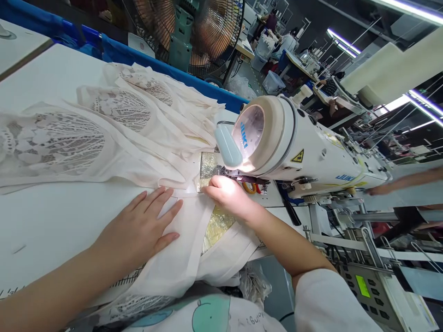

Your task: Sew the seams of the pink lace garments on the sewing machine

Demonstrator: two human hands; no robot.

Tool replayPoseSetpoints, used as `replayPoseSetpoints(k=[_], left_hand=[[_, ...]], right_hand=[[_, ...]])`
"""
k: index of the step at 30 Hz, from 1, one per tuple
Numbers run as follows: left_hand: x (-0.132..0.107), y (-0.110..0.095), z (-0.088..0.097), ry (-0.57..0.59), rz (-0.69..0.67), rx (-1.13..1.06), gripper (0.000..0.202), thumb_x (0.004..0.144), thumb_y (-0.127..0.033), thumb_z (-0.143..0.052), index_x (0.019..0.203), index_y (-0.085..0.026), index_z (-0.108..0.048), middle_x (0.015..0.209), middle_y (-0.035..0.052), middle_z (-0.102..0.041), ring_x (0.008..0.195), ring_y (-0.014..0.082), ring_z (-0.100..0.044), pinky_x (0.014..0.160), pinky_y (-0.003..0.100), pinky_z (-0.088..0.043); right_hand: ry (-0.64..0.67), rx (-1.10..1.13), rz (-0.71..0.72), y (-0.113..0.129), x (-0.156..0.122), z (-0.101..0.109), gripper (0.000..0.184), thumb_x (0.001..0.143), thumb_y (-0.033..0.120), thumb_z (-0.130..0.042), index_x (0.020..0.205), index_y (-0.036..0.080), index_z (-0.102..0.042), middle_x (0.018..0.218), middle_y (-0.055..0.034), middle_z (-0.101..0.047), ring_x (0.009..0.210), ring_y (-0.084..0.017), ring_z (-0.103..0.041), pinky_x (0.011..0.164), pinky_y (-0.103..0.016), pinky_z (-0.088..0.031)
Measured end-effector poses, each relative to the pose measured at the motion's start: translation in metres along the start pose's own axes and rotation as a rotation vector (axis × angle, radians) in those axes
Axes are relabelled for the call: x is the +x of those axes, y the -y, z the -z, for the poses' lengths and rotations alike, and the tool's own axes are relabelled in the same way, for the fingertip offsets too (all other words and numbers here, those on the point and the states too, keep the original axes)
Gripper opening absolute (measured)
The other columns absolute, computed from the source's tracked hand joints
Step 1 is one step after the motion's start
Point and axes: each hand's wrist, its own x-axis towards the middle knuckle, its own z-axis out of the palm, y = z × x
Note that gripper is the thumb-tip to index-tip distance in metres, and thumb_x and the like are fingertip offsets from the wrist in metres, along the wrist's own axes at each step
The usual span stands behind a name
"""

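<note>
A white fabric garment (180,263) lies across the sewing table and hangs over its front edge. My left hand (141,223) rests flat on it, fingers spread, left of the needle area. Close beside the presser foot, my right hand (226,196) is closed, its thumb and fingertips pinched at the garment's edge; the exact grip is partly hidden. The white JUKI sewing machine (311,152) stands over that spot, its lamp lighting the right hand. Shiny tape-covered plate (209,163) shows under the needle area. Joined white pieces with lace panels (69,143) spread to the left.
A large fan (214,32) stands behind the table, past blue cloth (155,64) along the back edge. Orange-yellow handles (249,187) lie beneath the machine arm. At the right are a control box (372,290) and another person's blurred arm (408,180).
</note>
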Motion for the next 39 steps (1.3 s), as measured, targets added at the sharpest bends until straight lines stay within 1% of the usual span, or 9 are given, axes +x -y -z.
replayPoseSetpoints(k=[7, 12, 17, 20, 23, 26, 30, 34, 39], left_hand=[[0.002, 0.002, 0.002, -0.023, -0.037, 0.035, 0.048, 0.095, -0.039, -0.029, 0.12, -0.011, -0.059, 0.129, 0.0251, -0.057, 0.118, 0.0385, -0.056, 0.093, 0.052, -0.047], [0.002, 0.002, 0.001, 0.013, -0.022, -0.002, 0.049, 0.095, -0.041, -0.03, 0.121, -0.013, -0.06, 0.131, 0.0243, -0.055, 0.12, 0.0386, -0.054, 0.095, 0.054, -0.046], [0.001, 0.002, 0.002, 0.089, 0.014, 0.002, 0.046, 0.093, -0.042, -0.033, 0.123, -0.016, -0.058, 0.135, 0.0203, -0.054, 0.124, 0.0354, -0.051, 0.099, 0.052, -0.044], [0.0, 0.002, 0.002, 0.106, 0.025, 0.003, 0.047, 0.093, -0.043, -0.033, 0.123, -0.017, -0.058, 0.135, 0.0194, -0.054, 0.125, 0.0347, -0.051, 0.099, 0.051, -0.045], [0.001, 0.002, 0.002, 0.059, -0.003, 0.025, 0.048, 0.094, -0.041, -0.031, 0.121, -0.014, -0.06, 0.132, 0.0214, -0.056, 0.121, 0.0362, -0.054, 0.096, 0.052, -0.047], [0.002, 0.002, 0.003, 0.013, -0.03, 0.028, 0.049, 0.094, -0.04, -0.029, 0.119, -0.012, -0.062, 0.13, 0.0235, -0.057, 0.119, 0.0379, -0.055, 0.094, 0.052, -0.047], [0.0, 0.003, 0.001, 0.017, -0.02, 0.015, 0.048, 0.094, -0.04, -0.03, 0.121, -0.013, -0.06, 0.131, 0.0227, -0.056, 0.12, 0.0369, -0.054, 0.095, 0.052, -0.046], [-0.002, 0.003, -0.002, 0.026, 0.014, 0.006, 0.047, 0.094, -0.042, -0.031, 0.124, -0.017, -0.058, 0.134, 0.0189, -0.054, 0.124, 0.0337, -0.052, 0.099, 0.05, -0.043], [-0.001, 0.003, -0.002, 0.014, -0.001, -0.014, 0.052, 0.095, -0.044, -0.027, 0.123, -0.014, -0.058, 0.133, 0.0214, -0.055, 0.122, 0.0362, -0.052, 0.097, 0.052, -0.044]], right_hand=[[0.063, 0.089, 0.03, -0.006, 0.009, 0.006, 0.017, 0.087, 0.011, -0.049, 0.079, 0.017, -0.062, 0.073, -0.0005, -0.043, 0.072, -0.016, -0.038, 0.061, -0.027, -0.026], [0.032, 0.16, -0.124, -0.011, 0.001, 0.007, 0.029, 0.092, 0.021, -0.043, 0.063, 0.02, -0.044, 0.065, 0.0029, -0.036, 0.06, -0.013, -0.038, 0.053, -0.024, -0.027], [-0.027, 0.146, -0.27, -0.006, -0.017, 0.014, 0.026, 0.093, 0.023, -0.041, 0.067, 0.022, -0.039, 0.063, 0.0036, -0.032, 0.055, -0.013, -0.035, 0.049, -0.025, -0.021], [-0.047, 0.123, -0.261, -0.001, -0.022, 0.018, 0.016, 0.088, 0.016, -0.043, 0.074, 0.022, -0.046, 0.067, 0.0012, -0.037, 0.062, -0.016, -0.037, 0.052, -0.028, -0.02], [-0.049, 0.123, -0.247, 0.004, -0.021, 0.018, 0.014, 0.08, 0.008, -0.045, 0.077, 0.021, -0.048, 0.074, -0.0007, -0.04, 0.069, -0.016, -0.037, 0.055, -0.03, -0.018], [-0.025, 0.182, -0.302, 0.006, -0.016, 0.017, 0.013, 0.087, 0.018, -0.043, 0.074, 0.022, -0.041, 0.072, 0.0015, -0.038, 0.065, -0.014, -0.039, 0.051, -0.027, -0.019], [0.006, 0.257, -0.38, 0.003, -0.007, 0.014, 0.031, 0.095, 0.039, -0.037, 0.07, 0.023, -0.031, 0.063, 0.0052, -0.035, 0.054, -0.011, -0.04, 0.045, -0.022, -0.024], [0.016, 0.232, -0.303, -0.001, 0.001, 0.006, 0.031, 0.094, 0.035, -0.041, 0.067, 0.022, -0.035, 0.065, 0.0043, -0.039, 0.056, -0.012, -0.041, 0.047, -0.023, -0.026], [0.043, 0.095, -0.099, -0.001, 0.005, 0.0, 0.013, 0.088, 0.013, -0.048, 0.079, 0.021, -0.053, 0.073, 0.0002, -0.046, 0.066, -0.016, -0.042, 0.054, -0.027, -0.023]])
